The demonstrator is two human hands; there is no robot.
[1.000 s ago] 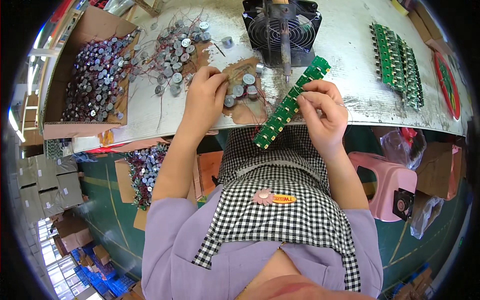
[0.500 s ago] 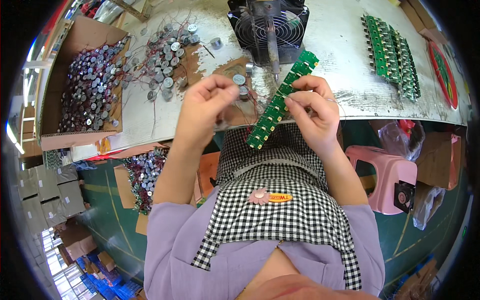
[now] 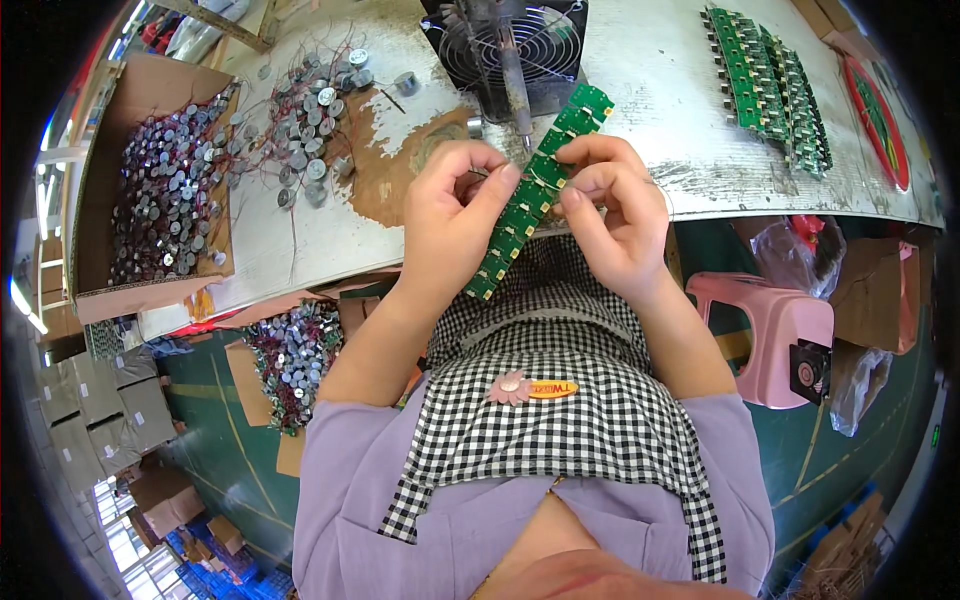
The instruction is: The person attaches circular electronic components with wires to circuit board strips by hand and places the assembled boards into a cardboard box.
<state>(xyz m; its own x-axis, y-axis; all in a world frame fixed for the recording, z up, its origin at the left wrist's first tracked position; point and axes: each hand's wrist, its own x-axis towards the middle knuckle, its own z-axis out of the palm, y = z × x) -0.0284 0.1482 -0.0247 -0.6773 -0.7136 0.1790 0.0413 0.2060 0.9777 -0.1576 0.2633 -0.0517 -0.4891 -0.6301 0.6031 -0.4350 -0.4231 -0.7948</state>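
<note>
A long green circuit board strip [image 3: 520, 210] slants from upper right to lower left in front of my chest. My right hand [image 3: 610, 215] pinches it near its middle from the right. My left hand [image 3: 450, 215] presses against the strip from the left, its fingertips closed on a small round part that is mostly hidden. Both hands hover over the near edge of the white worktable [image 3: 660, 90].
A cardboard box [image 3: 160, 190] of small round metal parts sits at the left, with loose wired parts [image 3: 310, 110] beside it. A black fan [image 3: 510, 45] stands behind my hands. More green boards [image 3: 775, 85] lie at the right. A pink stool [image 3: 770, 330] stands below.
My left hand left the loose parts on the table and came up to the strip. Both hands and the strip now sit closer together, nearer my chest.
</note>
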